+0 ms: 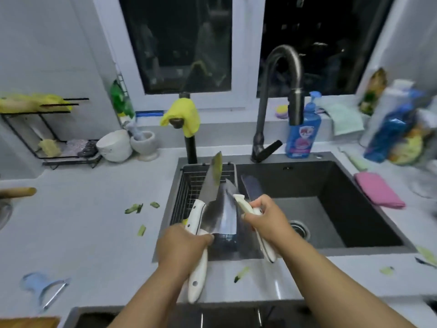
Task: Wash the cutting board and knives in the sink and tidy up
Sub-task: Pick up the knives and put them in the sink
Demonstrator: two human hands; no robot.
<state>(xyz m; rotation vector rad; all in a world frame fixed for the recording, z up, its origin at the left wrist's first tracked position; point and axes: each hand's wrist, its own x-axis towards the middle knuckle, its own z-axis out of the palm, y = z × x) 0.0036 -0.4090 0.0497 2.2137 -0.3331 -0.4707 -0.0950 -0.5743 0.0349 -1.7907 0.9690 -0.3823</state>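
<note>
Over the left part of the dark sink point(331, 159), my left hand point(182, 245) grips several white-handled knives. One is a long chef's knife point(208, 188) pointing away, with a green peel stuck near its tip. Another is a broad cleaver point(222, 216). My right hand point(267, 218) is closed on another white knife handle point(244, 205), just right of the cleaver, and a dark blade point(251, 188) reaches past it over the basin. A second white handle point(267, 247) hangs below that hand. A wooden corner point(28, 321) at the bottom left may be the cutting board.
A wire drain basket point(189, 185) sits in the sink's left end. Behind the sink stand the faucet point(279, 102) and a blue soap bottle point(302, 133). A pink cloth point(378, 192) lies to the right. Green peel scraps point(134, 208) and a peeler point(45, 290) lie on the left counter.
</note>
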